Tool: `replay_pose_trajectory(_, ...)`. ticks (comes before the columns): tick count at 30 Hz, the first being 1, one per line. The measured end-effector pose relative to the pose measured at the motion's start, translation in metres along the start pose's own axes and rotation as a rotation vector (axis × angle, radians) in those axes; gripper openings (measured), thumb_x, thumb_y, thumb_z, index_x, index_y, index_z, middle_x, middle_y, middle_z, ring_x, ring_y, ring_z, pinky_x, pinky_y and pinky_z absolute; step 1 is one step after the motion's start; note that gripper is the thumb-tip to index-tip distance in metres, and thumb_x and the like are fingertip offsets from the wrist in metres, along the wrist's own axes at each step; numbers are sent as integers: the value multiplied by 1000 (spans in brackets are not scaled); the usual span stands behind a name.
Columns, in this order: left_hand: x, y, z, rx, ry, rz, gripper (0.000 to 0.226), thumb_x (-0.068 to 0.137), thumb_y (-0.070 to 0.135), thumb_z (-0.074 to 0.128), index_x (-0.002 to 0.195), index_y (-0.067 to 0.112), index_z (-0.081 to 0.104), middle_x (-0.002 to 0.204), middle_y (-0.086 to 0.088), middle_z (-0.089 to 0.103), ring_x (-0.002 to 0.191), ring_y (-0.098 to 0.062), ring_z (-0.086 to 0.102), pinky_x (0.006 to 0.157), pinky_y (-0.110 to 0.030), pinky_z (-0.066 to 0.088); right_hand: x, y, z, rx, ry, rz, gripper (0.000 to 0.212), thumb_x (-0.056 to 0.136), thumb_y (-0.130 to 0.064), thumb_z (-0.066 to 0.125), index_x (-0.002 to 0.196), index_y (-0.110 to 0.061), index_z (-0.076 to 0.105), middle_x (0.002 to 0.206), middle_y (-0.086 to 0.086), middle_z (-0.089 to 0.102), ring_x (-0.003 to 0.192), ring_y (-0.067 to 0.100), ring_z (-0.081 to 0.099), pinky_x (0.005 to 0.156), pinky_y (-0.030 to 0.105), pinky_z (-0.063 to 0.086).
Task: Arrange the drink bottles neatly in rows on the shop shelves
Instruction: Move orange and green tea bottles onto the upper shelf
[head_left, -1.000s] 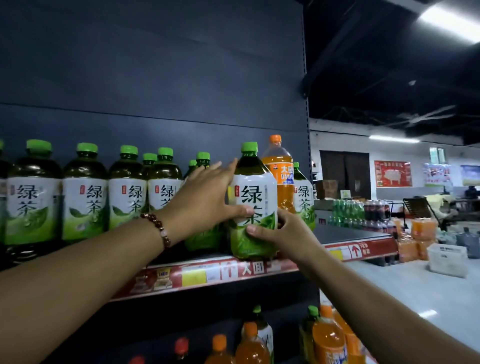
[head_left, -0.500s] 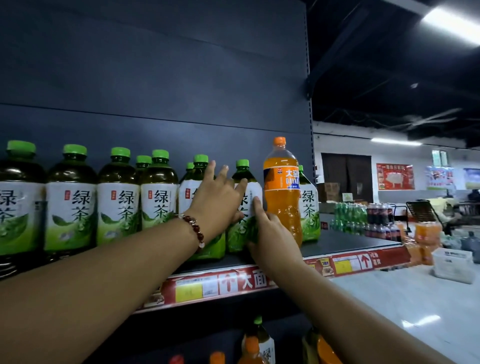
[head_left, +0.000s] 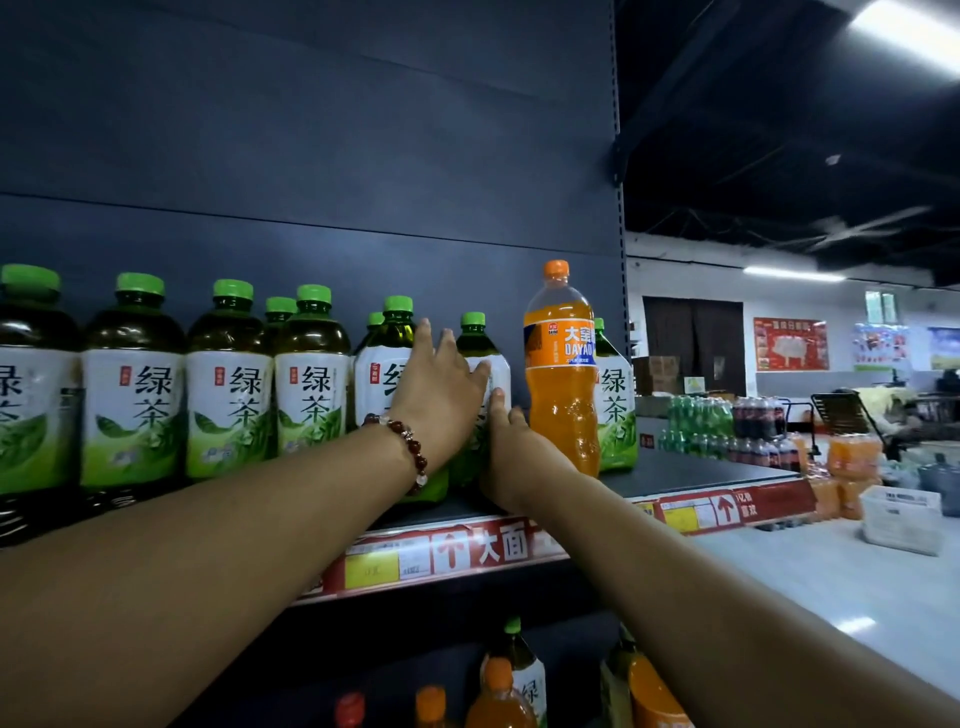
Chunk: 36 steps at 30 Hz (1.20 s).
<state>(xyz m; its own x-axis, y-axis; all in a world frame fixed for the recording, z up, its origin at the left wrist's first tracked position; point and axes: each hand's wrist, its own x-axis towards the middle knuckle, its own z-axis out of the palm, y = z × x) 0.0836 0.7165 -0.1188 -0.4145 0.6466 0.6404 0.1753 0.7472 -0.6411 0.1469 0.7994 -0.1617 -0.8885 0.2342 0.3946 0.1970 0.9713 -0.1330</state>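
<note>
Green-tea bottle pushed back, hands pressing (绿茶)

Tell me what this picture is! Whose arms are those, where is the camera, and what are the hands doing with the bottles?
The arms belong to a person wearing a camera on their head, so you see what they see. They stand at a shop shelf holding a row of green tea bottles with green caps. One orange soda bottle stands among them. The left hand, with a bead bracelet on its wrist, and the right hand both press on one green tea bottle, with straight fingers. Nothing is lifted; that bottle stands on the shelf.
</note>
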Motion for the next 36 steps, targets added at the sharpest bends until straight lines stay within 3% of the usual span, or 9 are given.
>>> replay_pose_trajectory(3, -13, -4, -6, -75, 43, 40, 72, 96, 52, 50, 154, 20, 22, 155, -14, 35, 147, -38, 17, 116, -62, 5, -11, 2, 3, 1, 8, -52, 85, 98, -24, 53, 154, -16, -11, 163, 16, -6, 147, 30, 23, 115, 44, 33)
replay_pose_trajectory(6, -40, -7, -8, -238, 156, 67, 62, 98, 46, 43, 152, 22, 28, 154, -12, 36, 147, -34, 20, 118, -58, 5, -34, 7, 6, -45, 103, -173, 75, 100, -30, 49, 156, -17, 0, 164, 8, 1, 149, 25, 17, 119, 38, 22)
replay_pose_trajectory(11, -105, 5, 6, -491, 277, 123, 61, 87, 46, 55, 143, 21, 49, 141, -10, 53, 134, -31, 44, 111, -49, 35, -94, 29, 15, -190, 204, -332, 66, 101, -48, 38, 156, -26, 9, 164, 2, 8, 150, 20, 7, 117, 27, 1)
replay_pose_trajectory(14, -145, 25, 18, -596, 358, 173, 54, 88, 44, 50, 136, 19, 56, 133, -8, 58, 125, -28, 50, 104, -43, 39, -125, 48, 34, -234, 172, -390, 64, 100, -50, 37, 155, -32, 10, 164, -4, 6, 151, 16, 2, 106, 20, -18)
replay_pose_trajectory(17, -182, 53, 30, -713, 432, 289, 45, 89, 38, 48, 128, 19, 63, 120, -2, 63, 111, -20, 54, 94, -32, 36, -151, 68, 61, -278, 69, -396, 59, 97, -49, 39, 151, -27, 29, 159, 1, 29, 147, 21, 24, 114, 31, -4)
replay_pose_trajectory(20, -203, 91, 54, -737, 285, 338, 45, 86, 42, 51, 125, 24, 64, 117, 3, 65, 106, -15, 57, 90, -30, 45, -162, 94, 97, -280, -10, -347, 59, 93, -50, 34, 148, -28, 36, 155, 1, 38, 144, 21, 33, 116, 35, 13)
replay_pose_trajectory(26, -195, 145, 96, -672, -37, 229, 80, 64, 55, 80, 133, 19, 60, 124, -9, 65, 112, -27, 62, 96, -42, 49, -155, 136, 163, -204, -106, -247, 63, 101, -45, 39, 155, -34, 10, 164, -4, 5, 151, 16, 2, 110, 24, -12)
replay_pose_trajectory(31, -175, 176, 109, -690, -269, 171, 95, 86, 66, 53, 156, 23, 6, 159, -9, 23, 146, -28, 22, 119, -44, 12, -127, 145, 211, -133, -159, -156, 67, 100, -40, 44, 155, -32, 6, 164, 0, 3, 151, 18, 3, 117, 29, 1)
replay_pose_trajectory(36, -171, 197, 124, -670, -331, 158, 103, 82, 69, 57, 155, 24, 0, 159, -6, 18, 144, -24, 22, 118, -41, 12, -95, 142, 250, 0, -213, -74, 65, 102, -29, 43, 156, -29, 6, 164, 2, 1, 151, 21, 2, 121, 36, 8)
